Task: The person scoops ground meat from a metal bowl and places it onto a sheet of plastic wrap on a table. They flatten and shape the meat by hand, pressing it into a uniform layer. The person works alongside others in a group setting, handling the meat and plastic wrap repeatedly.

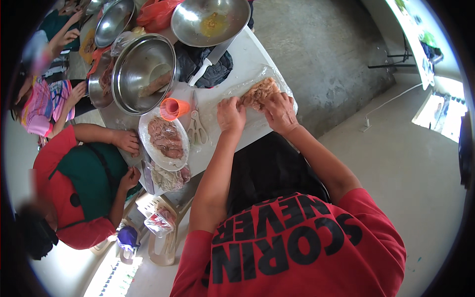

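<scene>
A pinkish-brown lump of raw meat (261, 92) lies on clear plastic wrap (269, 71) at the table's right corner. My left hand (231, 117) is closed at its left end, fingertips pinched by the wrap's edge. Over the near right side curls my right hand (281, 114), its fingers pressed on the meat. What the fingertips grip underneath is partly hidden. To the left of my left hand are white-handled scissors (197, 131), an orange plastic cup (170, 109) on its side, and a white oval plate (143, 129) with raw meat slices (166, 137).
A white-handled knife (200, 73) rests on a black plastic bag (190, 59). Beyond stand steel bowls (116, 81), one with yellow liquid (213, 24). A co-worker in red and green (94, 180) sits at the left, a hand near the plate. A cloth bundle (168, 177) hangs at the table edge.
</scene>
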Demonstrator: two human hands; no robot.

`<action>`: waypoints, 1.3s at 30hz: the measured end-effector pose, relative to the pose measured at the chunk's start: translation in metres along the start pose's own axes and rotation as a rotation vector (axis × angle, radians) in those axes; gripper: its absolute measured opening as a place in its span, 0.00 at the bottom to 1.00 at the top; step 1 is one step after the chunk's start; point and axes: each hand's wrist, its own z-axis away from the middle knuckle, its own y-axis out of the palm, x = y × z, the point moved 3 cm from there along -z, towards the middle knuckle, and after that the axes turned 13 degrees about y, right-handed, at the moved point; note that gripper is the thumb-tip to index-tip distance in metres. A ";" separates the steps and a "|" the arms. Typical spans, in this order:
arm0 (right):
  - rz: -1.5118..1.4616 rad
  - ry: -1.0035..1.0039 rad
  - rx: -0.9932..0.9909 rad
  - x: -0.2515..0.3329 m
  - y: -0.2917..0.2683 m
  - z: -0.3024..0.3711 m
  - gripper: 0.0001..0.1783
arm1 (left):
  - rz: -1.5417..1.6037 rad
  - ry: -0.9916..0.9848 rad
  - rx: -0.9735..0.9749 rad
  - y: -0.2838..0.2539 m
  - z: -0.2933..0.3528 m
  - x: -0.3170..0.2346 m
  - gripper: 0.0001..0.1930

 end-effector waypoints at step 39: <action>0.025 0.574 -0.320 0.030 0.029 0.064 0.19 | -0.088 0.721 0.344 -0.023 -0.003 -0.035 0.14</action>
